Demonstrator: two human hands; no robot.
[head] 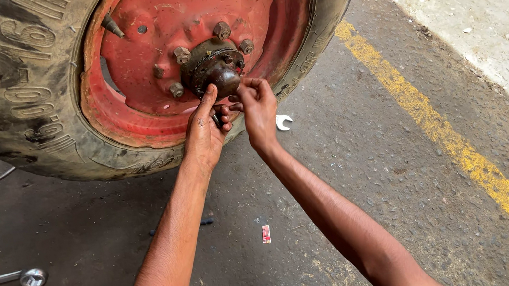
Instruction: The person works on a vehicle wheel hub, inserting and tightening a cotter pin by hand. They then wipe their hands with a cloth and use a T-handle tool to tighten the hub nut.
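At the centre of the red steel wheel rim (183,13), both hands work the dark, greasy domed metal hub cap (216,72). The left hand (203,130) presses its thumb on the cap's lower edge; the right hand (258,106) pinches beside it. The cap looks rigid, heavy and slippery, best gripped around its rim.

Tyre (9,98) cut off at top

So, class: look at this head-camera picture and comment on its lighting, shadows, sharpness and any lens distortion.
Head view: soft, even daylight, brightest on the pale concrete at upper right; no hard shadows or glare. The red wheel rim, hub cap and both hands, left hand and right hand, are sharp. The wide lens stretches the forearms and bends the yellow line slightly.
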